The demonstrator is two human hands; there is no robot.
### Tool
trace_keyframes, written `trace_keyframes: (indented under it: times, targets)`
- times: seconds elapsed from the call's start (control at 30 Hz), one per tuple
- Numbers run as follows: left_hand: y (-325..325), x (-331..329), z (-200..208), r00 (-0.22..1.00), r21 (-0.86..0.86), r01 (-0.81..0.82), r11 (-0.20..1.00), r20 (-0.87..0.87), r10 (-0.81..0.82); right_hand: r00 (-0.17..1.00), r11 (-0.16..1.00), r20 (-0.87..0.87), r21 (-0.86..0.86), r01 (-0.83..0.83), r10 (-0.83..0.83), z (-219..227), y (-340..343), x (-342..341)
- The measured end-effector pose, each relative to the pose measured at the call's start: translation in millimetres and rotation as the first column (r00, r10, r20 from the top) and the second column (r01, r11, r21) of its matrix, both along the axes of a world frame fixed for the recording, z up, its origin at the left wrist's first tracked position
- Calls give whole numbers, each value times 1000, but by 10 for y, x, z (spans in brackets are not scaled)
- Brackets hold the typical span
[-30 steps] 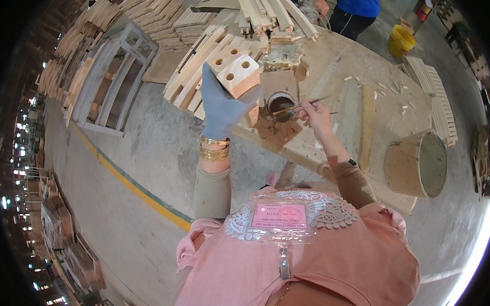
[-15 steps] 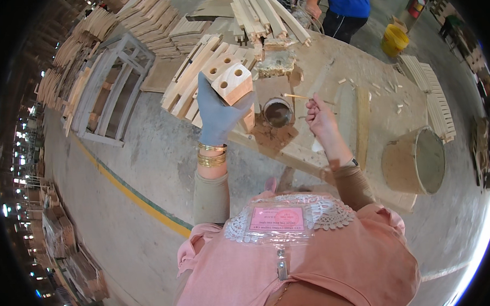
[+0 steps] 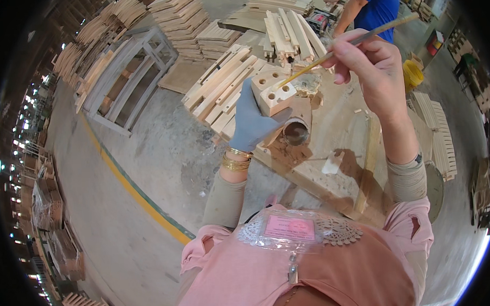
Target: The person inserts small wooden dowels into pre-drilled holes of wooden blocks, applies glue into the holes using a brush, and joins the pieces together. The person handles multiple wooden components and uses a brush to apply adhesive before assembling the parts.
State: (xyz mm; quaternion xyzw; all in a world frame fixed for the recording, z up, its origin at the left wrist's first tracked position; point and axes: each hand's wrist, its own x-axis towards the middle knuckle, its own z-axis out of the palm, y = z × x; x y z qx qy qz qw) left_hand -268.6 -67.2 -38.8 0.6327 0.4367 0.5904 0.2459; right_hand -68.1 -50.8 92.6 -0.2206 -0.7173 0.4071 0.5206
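Wooden block [image 3: 272,92], drilled holes facing up: gripped in gloved left hand [image 3: 250,123] above table [image 3: 336,150]. Thin stick [image 3: 338,50]: pinched by right hand [image 3: 374,67], long axis slanting down-left, tip touching block's top face. Open can [image 3: 296,133] just below block.

Open bench surface [image 3: 336,144] lies right of the glue tin [image 3: 296,133]; stacked slats [image 3: 221,89] crowd its left, a loose strip [image 3: 368,167] its right.
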Motion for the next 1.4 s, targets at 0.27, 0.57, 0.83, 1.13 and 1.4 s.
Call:
trace_keyframes:
  times: [0.27, 0.57, 0.83, 1.13, 1.4]
  targets:
    - [-43, 13, 74, 999, -6, -12, 1000, 36, 12, 977, 992, 213, 123, -27, 0, 150, -83, -202]
    - [-43, 10, 103, 999, 34, -33, 999, -37, 35, 892, 873, 433, 477, -105, -130, 295, -115, -392]
    - [-73, 17, 133, 991, 39, -99, 994, -87, 102, 891, 789, 429, 595, -153, -151, 368, -62, -433]
    - [-64, 31, 115, 999, -61, -51, 997, -14, 51, 891, 928, 442, 366, -68, -109, 437, -144, -273]
    - [8, -54, -78, 997, 21, -64, 998, 42, 63, 984, 986, -57, -5, 169, -169, -444, 76, 459]
